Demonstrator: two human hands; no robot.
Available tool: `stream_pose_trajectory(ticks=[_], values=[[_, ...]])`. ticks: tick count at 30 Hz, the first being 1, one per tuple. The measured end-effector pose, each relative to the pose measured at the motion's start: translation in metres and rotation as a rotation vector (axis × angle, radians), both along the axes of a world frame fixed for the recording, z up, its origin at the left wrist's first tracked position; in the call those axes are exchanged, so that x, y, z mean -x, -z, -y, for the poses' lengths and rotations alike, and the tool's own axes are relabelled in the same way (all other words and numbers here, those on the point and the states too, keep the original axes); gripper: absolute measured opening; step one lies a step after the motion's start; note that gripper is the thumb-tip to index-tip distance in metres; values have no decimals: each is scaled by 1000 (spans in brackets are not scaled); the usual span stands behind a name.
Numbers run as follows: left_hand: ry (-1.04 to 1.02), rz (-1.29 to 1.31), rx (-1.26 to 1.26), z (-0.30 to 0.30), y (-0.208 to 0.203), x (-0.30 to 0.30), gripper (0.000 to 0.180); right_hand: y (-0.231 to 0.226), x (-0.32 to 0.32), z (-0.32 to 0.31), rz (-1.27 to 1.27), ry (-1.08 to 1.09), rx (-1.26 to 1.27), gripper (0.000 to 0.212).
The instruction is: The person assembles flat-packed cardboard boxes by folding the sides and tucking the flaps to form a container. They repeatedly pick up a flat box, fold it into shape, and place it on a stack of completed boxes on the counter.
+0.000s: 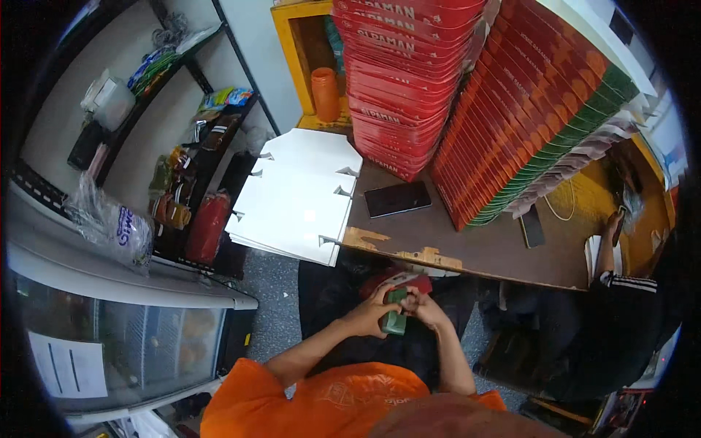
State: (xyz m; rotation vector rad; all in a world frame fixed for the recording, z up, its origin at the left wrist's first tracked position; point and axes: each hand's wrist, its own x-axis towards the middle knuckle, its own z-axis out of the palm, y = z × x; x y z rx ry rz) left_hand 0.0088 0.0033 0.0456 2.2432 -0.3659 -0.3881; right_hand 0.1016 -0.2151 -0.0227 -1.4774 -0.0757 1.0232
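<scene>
Low over my lap, my left hand is wrapped round a green box-like thing whose exact kind I cannot make out. The fingers of my right hand are bent in against the thing's upper right side, partly hidden. Just beyond both hands lies a red piece with a white edge, partly under the table edge; whether it joins the green thing I cannot tell. Nearest on the table is a stack of white flat cardboard blanks with cut slots, jutting over the front edge.
A tall stack of red cartons and a red-and-green one stand on the brown table. Between them and the edge lies a dark phone. Shelves and a glass-fronted cooler stand left. A co-worker's arm reaches in right.
</scene>
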Motion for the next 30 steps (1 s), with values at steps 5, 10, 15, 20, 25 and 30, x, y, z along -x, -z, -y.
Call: stream_pose_trajectory(ticks=[5, 10, 15, 20, 25, 30], values=[[24, 37, -175, 9, 14, 2, 84, 18, 8, 8, 165, 30, -102, 14], [-40, 179, -316, 29, 16, 4, 91, -3, 5, 17, 165, -11, -24, 15], [-106, 164, -349, 40, 23, 10, 91, -44, 0, 18, 189, -72, 179, 16], [-86, 145, -391, 42, 18, 10, 93, 3, 2, 12, 281, -98, 60, 21], [-168, 203, -283, 33, 18, 4, 89, 4, -2, 10, 274, -60, 75, 27], [-641, 76, 289, -2, 37, -14, 81, 55, 0, 18, 187, 299, 225, 33]])
